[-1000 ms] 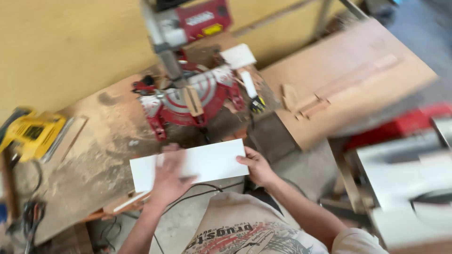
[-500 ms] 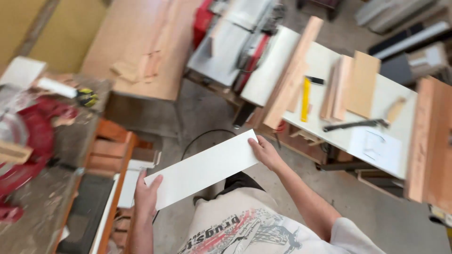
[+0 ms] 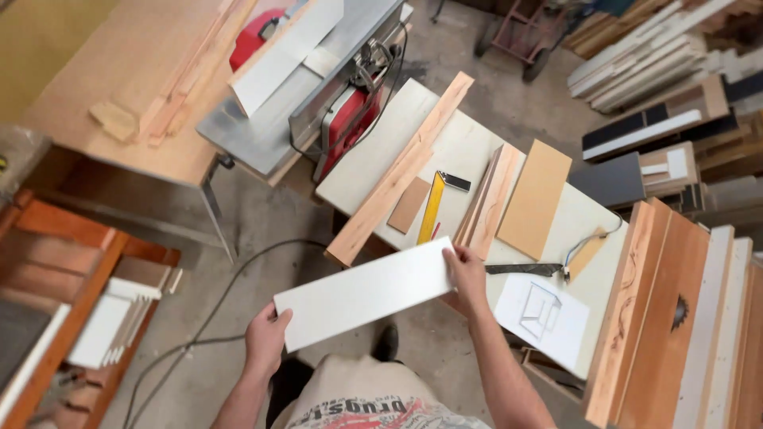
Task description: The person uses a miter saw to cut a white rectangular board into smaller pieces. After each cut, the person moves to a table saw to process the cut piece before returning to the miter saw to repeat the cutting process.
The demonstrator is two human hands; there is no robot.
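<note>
- Two hands are seen on one white board (image 3: 366,292), which is held level above the concrete floor (image 3: 262,230), in front of the person's body
- The left hand (image 3: 266,338) is closed on the board's near-left end — thumb on top, fingers under the edge
- The right hand (image 3: 467,274) is wrapped around the far-right end, fingers curled over the short edge
- The board is tilted in the view, its right end higher and just over the corner of a pale table (image 3: 469,151)
- On the table a long wood strip (image 3: 401,171) is laid slantwise, with a small brown square (image 3: 409,204) and a yellow ruler (image 3: 431,208) beside it
- A stack of thin panels (image 3: 493,199) and a tan panel (image 3: 535,199) are set further right; a drawing sheet (image 3: 543,315) is laid near the right hand
- A table saw (image 3: 318,87) with a red body is placed beyond the table, and a plywood bench (image 3: 111,87) to the left
- Reddish planks (image 3: 660,318) are stood at the right edge — one shows a dark knot
- A black cable (image 3: 207,318) is trailed over the floor under the board
</note>
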